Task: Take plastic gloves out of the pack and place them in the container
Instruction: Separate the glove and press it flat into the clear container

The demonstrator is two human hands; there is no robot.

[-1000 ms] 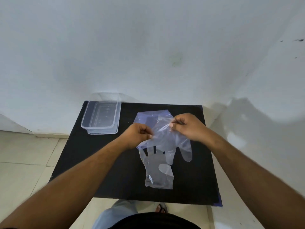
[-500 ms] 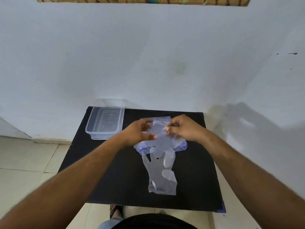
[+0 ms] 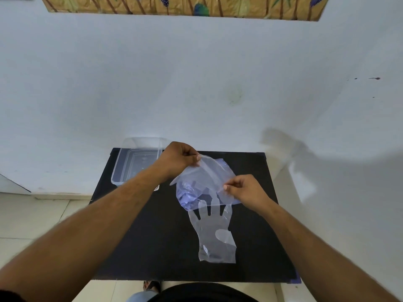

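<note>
Compared with half a second back, my hands are pulling apart: my left hand (image 3: pixel 177 159) has gone up toward 11 o'clock, ending over the near right corner of the container, and my right hand (image 3: pixel 244 190) has dropped toward 4 o'clock. The view has tipped up too, so more of the patterned strip (image 3: pixel 183 6) along the top of the white wall (image 3: pixel 196 73) is showing.

Going big to small: the black table (image 3: pixel 152 247) is sitting against the wall, and the clear container (image 3: pixel 130 164) is parked at its 10 o'clock corner, with nothing inside that I can make out. The pack (image 3: pixel 202 184), a floppy clear-bluish bag, is hanging between my hands just above the table's middle, with its bunched lower part drooping toward the table. One plastic glove (image 3: pixel 214 232) is lying flat on the table at 6 o'clock from the pack, fingers pointing away from me and tucked under the pack's lower edge, cuff toward me.

My left hand is curled nearly closed, thumb and forefinger pinching the pack's top edge. My right hand is doing the same on the pack's right edge, other fingers folded in. Whether another glove is coming out between them, I can't tell, since it's all see-through.
</note>
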